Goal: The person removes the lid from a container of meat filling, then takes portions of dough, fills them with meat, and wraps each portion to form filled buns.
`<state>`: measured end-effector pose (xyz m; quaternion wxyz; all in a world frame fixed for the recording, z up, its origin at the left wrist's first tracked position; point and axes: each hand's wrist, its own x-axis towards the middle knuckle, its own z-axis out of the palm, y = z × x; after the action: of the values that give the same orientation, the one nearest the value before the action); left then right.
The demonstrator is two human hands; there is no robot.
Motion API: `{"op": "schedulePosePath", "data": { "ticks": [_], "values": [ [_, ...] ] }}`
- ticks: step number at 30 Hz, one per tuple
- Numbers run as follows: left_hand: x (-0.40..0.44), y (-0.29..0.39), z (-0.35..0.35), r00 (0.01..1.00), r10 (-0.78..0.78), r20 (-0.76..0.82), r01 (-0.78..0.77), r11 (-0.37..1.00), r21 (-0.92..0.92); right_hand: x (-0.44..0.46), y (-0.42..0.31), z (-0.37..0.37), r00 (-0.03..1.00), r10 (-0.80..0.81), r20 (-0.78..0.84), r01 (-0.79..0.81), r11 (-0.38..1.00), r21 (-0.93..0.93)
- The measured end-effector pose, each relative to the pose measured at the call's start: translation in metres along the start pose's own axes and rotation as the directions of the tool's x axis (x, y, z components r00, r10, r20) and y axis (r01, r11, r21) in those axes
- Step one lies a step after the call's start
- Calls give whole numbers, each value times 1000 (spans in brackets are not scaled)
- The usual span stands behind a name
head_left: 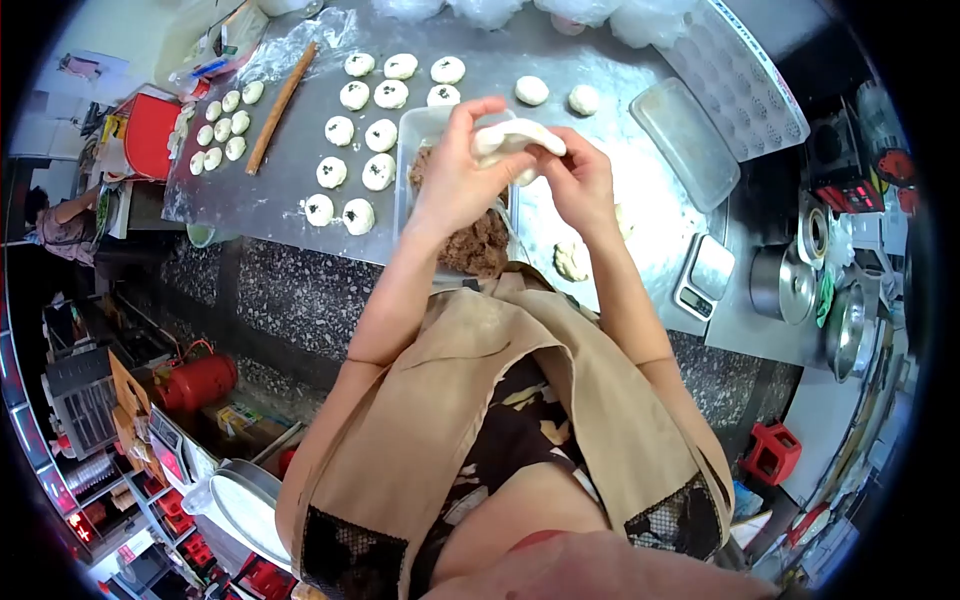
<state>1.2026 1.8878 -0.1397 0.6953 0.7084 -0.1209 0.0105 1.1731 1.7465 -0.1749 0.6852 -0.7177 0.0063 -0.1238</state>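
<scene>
Left hand [465, 165], in the head view, pinches the dough [535, 133] between thumb and fingers, its index finger raised at the far side. Right hand [582, 180] grips the dough's right end between thumb and fingertips; the rest of its fingers are partly hidden. The dough is a white, bent piece held up between both hands, above the table [240, 200], with part of it drooping in the middle.

Below the left hand, a clear tub [402, 185] sits at the table's near edge, with brown filling [475, 245] in it. A pale lump [571, 261] lies to the right of the tub, beside the right forearm. Beyond the hands, two plain balls [531, 90] rest near each other.

Left of the tub stand twelve buns [380, 135], several with dark specks on top. Farther left, a rolling pin [280, 112] lies slantwise between them and a smaller cluster of rounds [222, 129].

At the right, a scale [704, 275] stands near the table's edge, a flat clear container [688, 140] lies beyond it, and a metal pot [780, 285] stands farther right
</scene>
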Motion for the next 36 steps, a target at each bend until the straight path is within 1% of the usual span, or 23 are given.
{"op": "schedulePosePath", "data": {
  "ticks": [1, 2, 4, 5, 8, 9, 10, 13, 14, 15, 16, 17, 18, 20, 22, 23, 26, 28, 29, 30, 32, 34, 36],
  "values": [
    [4, -11, -3, 999, 15, 47, -19, 995, 97, -1, -1, -1, 998, -62, -9, 60, 990, -129],
    [5, -16, -7, 999, 7, 48, -12, 995, 96, -3, -2, -2, 998, -54, -10, 52, 990, -130],
    [12, -18, -14, 982, -57, 180, 17, 976, 216, 1, -6, -5, 1000, 2, 17, 0, 989, -147],
    [12, -16, -10, 991, -23, 130, 5, 990, 141, 3, -8, -2, 999, 44, -20, -44, 999, 17],
    [3, -7, 4, 999, 26, 30, -28, 997, 70, 5, 14, -2, 999, 1, 39, 0, 1000, -7],
    [6, -13, -2, 990, -14, 141, 1, 996, 87, 3, 12, -5, 999, -18, 52, 27, 984, -176],
    [7, -18, -4, 990, -17, 138, 5, 996, 86, 2, 12, -5, 998, -15, 55, 24, 984, -177],
    [9, -23, -4, 977, -190, 96, 207, 951, -229, 6, 5, 3, 999, 24, 25, -19, 986, -166],
    [8, -25, 1, 977, -189, 95, 206, 951, -230, 5, -1, 15, 993, 80, -84, -76, 996, 45],
    [5, -28, 5, 987, -154, 53, 163, 930, -329, 4, -4, 21, 971, 159, -179, -110, 960, 258],
    [2, -32, 9, 992, -126, 10, 118, 899, -421, 4, 3, 17, 970, 164, -182, -113, 959, 258],
    [1, -34, 13, 996, -53, -69, 23, 923, -384, 9, 11, 12, 985, 137, -105, -107, 963, 246],
    [0, -34, 15, 996, -54, -69, 23, 923, -384, 12, 15, 9, 994, 107, -25, -98, 967, 235],
    [-2, -31, 16, 977, -150, -153, 31, 805, -592, 10, 14, 13, 996, 72, -47, -64, 985, 161],
    [-5, -33, 20, 975, -138, -173, -1, 779, -627, 9, 5, 19, 984, 163, -66, -124, 911, 394],
    [-7, -35, 21, 973, -131, -189, -26, 751, -659, 10, 6, 21, 984, 164, -63, -127, 911, 392],
    [-10, -43, 15, 972, -167, -166, 20, 760, -650, 12, 10, 21, 987, 162, -17, -150, 942, 301],
    [-8, -41, 3, 981, -170, -98, 87, 826, -557, 15, 12, 12, 999, 38, -5, -38, 995, -95],
    [-7, -39, -3, 983, -180, -32, 146, 879, -454, 18, 9, 6, 999, 9, 32, -4, 988, -157],
    [-6, -37, -9, 983, -183, -31, 149, 878, -455, 21, 6, 1, 999, 12, 32, -7, 987, -158],
    [-3, -35, -19, 971, -138, 194, 133, 990, 41, 23, -5, -7, 960, 28, 280, 36, 975, -220],
    [1, -44, -22, 985, -112, 133, 104, 992, 72, 23, -10, -5, 958, -19, 285, 57, 990, -128],
    [1, -38, -20, 977, -212, 12, 212, 973, -93, 20, -18, -5, 956, 79, 284, -78, 997, -16]
  ]
}}
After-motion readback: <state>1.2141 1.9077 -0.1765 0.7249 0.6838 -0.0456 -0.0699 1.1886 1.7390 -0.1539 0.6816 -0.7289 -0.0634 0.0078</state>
